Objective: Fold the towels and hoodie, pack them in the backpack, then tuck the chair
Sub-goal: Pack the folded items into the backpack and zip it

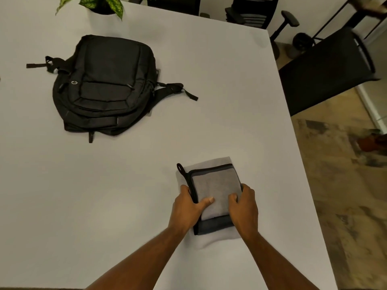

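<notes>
From above, both hands grip the folded grey towel (215, 193) at the table's (125, 185) near right edge: left hand (188, 208) and right hand (244, 208) curled round its sides. I'd lift it level toward the closed backpack (104, 84), well apart.

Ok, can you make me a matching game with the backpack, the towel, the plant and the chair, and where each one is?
Things:
1. backpack
2. towel
3. plant
4. chair

Places:
A. off the table, past its right edge
B. folded, gripped by the left hand and right hand
C. at the table's far edge, in a white pot
D. lying flat on the table, far left

Pairs: 1-D, 2-B, 3-C, 4-A
</notes>
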{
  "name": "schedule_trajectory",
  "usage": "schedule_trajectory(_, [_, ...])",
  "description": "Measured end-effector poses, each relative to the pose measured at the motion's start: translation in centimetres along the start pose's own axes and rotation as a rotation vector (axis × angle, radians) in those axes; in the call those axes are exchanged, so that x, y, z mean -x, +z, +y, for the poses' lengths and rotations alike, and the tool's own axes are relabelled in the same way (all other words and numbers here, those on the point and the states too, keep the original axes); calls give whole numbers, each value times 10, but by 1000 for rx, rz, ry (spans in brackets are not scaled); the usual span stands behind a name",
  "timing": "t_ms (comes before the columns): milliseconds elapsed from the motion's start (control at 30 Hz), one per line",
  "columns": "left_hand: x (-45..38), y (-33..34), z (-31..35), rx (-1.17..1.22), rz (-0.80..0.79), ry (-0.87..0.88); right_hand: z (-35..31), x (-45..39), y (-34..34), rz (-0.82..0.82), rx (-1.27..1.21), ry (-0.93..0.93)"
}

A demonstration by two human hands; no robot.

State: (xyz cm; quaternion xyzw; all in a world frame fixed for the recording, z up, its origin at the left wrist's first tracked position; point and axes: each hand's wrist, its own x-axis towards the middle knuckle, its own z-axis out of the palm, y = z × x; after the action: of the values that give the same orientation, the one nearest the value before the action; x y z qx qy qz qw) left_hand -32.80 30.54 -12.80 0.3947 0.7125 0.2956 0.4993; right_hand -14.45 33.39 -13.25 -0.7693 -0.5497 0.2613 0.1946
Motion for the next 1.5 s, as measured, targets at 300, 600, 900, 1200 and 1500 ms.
schedule_trajectory(300, [3, 13, -4, -155, 166, 9, 20, -4, 10, 14, 219, -138])
schedule_trajectory(600, [-1, 32, -21, -555, 203, 356, -4, -4, 23, -104, 506, -694])
schedule_trajectory(900, [-19, 38, -49, -599, 20, 351, 16, -8, 38, -214, 583, -627])
schedule_trajectory(1200, [-31, 67, -33, -661, -53, 427, 44, -15, 20, -159, 570, -537])
schedule_trajectory(1500, [-21, 141, 9, -710, -248, 446, 108, -33, -41, -139, 601, -423])
